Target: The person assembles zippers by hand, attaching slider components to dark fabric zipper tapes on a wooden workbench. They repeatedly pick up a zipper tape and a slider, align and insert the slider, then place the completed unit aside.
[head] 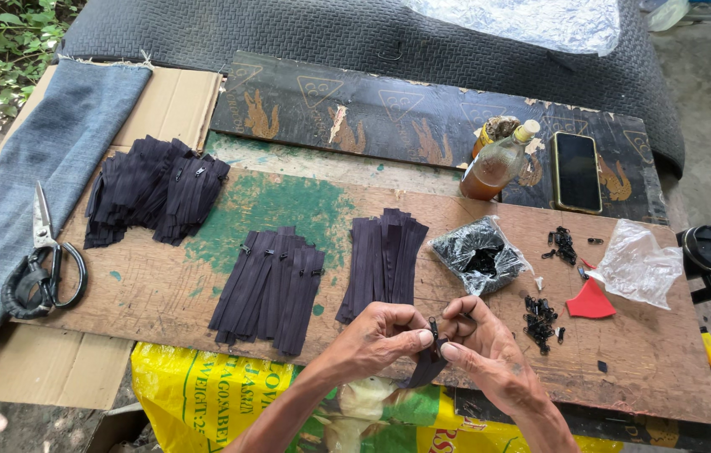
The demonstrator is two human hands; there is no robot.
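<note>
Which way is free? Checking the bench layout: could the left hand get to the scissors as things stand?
Probably yes: the scissors lie uncovered on the denim, nothing between, but the left hand is pinching a zipper strip.

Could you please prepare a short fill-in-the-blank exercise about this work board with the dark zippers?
1. Both hands, left hand and right hand, hold one dark ____ strip.
2. The metal scissors with black handles lie on the blue ____ cloth.
3. The black smartphone lies to the ____ of the bottle of brown liquid.
4. On the wooden board lie ____ piles of dark zippers.

Missing words: zipper; denim; right; three
</note>
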